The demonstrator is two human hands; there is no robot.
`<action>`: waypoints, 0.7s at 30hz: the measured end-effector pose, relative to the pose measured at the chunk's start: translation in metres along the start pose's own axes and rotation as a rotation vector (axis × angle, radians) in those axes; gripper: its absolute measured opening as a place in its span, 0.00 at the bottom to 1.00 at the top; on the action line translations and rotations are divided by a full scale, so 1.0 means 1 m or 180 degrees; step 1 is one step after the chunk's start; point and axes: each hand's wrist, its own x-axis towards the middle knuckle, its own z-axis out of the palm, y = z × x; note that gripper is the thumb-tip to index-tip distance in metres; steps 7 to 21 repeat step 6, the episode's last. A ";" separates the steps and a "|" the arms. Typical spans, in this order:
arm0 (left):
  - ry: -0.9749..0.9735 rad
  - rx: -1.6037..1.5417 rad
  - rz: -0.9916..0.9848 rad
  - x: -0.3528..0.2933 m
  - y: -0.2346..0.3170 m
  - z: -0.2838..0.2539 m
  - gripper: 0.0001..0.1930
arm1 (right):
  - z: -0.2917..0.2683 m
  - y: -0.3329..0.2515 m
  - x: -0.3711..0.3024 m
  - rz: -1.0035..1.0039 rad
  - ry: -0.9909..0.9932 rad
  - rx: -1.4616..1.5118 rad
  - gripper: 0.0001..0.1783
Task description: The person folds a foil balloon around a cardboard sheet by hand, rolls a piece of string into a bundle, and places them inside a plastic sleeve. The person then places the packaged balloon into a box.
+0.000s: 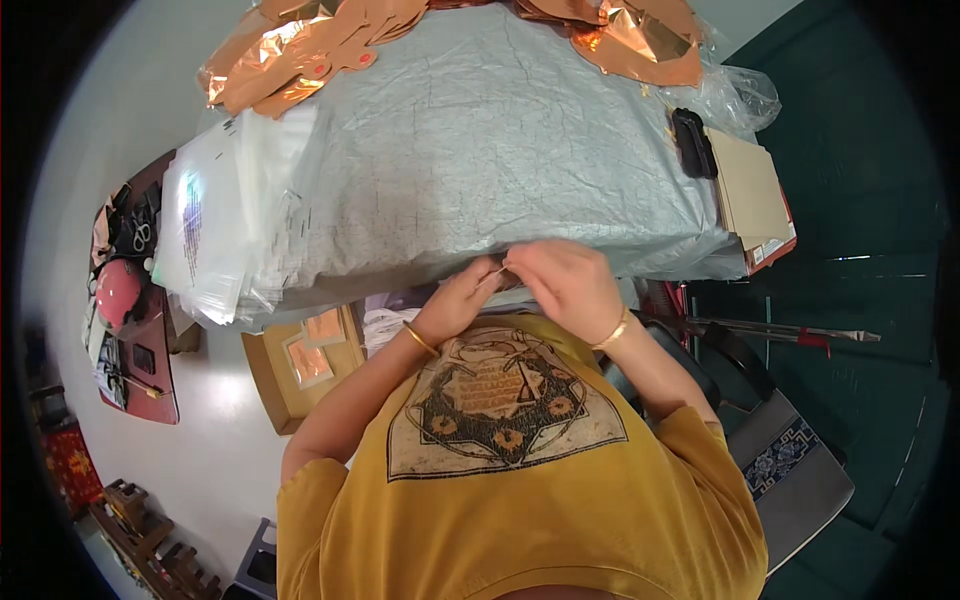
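Close in front of my chest, at the near edge of the grey sheet-covered table [480,150], my two hands come together. My left hand [458,303] is closed, its fingertips pinching a thin pale strand [494,274]. The strand runs up to my right hand [572,287], whose fingers are bent into a pinch at its other end. The right fingers are partly blurred. What else may lie between the fingertips is too small to make out.
Clear plastic bags [225,215] are stacked at the table's left, beside copper-coloured foil cutouts [310,60] at the far side. On the right are a black case [693,143] and beige cards [748,185]. An open cardboard box [275,385] sits low at left.
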 end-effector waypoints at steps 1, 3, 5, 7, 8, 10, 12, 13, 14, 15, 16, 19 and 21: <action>-0.0328 0.0475 -0.0135 -0.002 -0.005 -0.005 0.15 | -0.016 -0.008 0.009 -0.0034 0.0001 -0.0007 0.08; -0.0684 0.0921 -0.0544 -0.007 -0.028 -0.012 0.19 | -0.053 -0.027 0.035 0.0930 -0.0106 0.1816 0.07; -0.0883 0.1538 -0.0456 -0.015 -0.021 -0.021 0.23 | -0.087 -0.021 0.072 0.0549 0.0544 0.3005 0.06; -0.1059 0.2144 -0.0413 -0.020 -0.014 -0.029 0.27 | -0.096 -0.021 0.073 0.0500 0.0626 0.2942 0.06; -0.1059 0.2144 -0.0413 -0.020 -0.014 -0.029 0.27 | -0.096 -0.021 0.073 0.0500 0.0626 0.2942 0.06; -0.1059 0.2144 -0.0413 -0.020 -0.014 -0.029 0.27 | -0.096 -0.021 0.073 0.0500 0.0626 0.2942 0.06; -0.1059 0.2144 -0.0413 -0.020 -0.014 -0.029 0.27 | -0.096 -0.021 0.073 0.0500 0.0626 0.2942 0.06; -0.1059 0.2144 -0.0413 -0.020 -0.014 -0.029 0.27 | -0.096 -0.021 0.073 0.0500 0.0626 0.2942 0.06; -0.1059 0.2144 -0.0413 -0.020 -0.014 -0.029 0.27 | -0.096 -0.021 0.073 0.0500 0.0626 0.2942 0.06; -0.1059 0.2144 -0.0413 -0.020 -0.014 -0.029 0.27 | -0.096 -0.021 0.073 0.0500 0.0626 0.2942 0.06; -0.1059 0.2144 -0.0413 -0.020 -0.014 -0.029 0.27 | -0.096 -0.021 0.073 0.0500 0.0626 0.2942 0.06; -0.1059 0.2144 -0.0413 -0.020 -0.014 -0.029 0.27 | -0.096 -0.021 0.073 0.0500 0.0626 0.2942 0.06; -0.1059 0.2144 -0.0413 -0.020 -0.014 -0.029 0.27 | -0.096 -0.021 0.073 0.0500 0.0626 0.2942 0.06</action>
